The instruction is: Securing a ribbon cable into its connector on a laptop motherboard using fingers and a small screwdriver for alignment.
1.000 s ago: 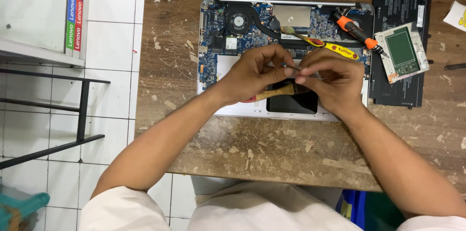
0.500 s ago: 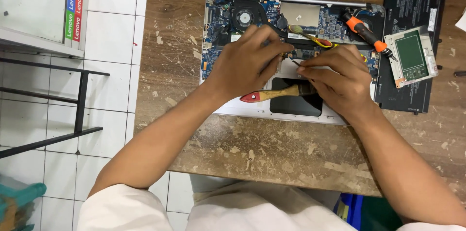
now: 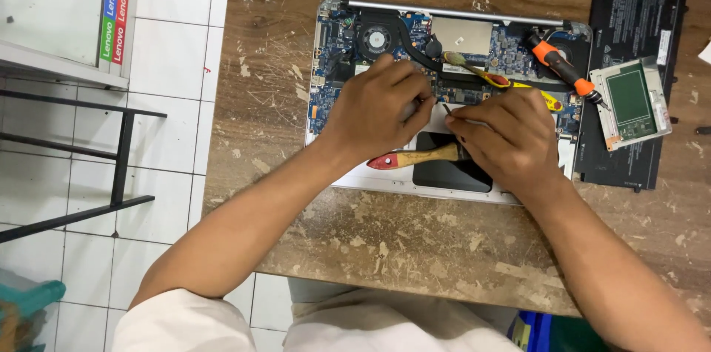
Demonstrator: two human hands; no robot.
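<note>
The laptop (image 3: 385, 93) lies opened on the table (image 3: 415, 248), cover off, battery (image 3: 637, 19) out beside it. Both hands work mid-board: right hand (image 3: 511, 141) pinches a thin tool (image 3: 449, 111); left hand (image 3: 381, 111) curls closed, grip hidden. Reassembly remains.

Worn wooden table (image 3: 415, 248) — opened laptop (image 3: 385, 174), battery (image 3: 637, 11)

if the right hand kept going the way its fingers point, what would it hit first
Most likely the left hand: the right hand points leftward with a thin metal tool, tip nearly at the left fingers; depth unclear.
</note>
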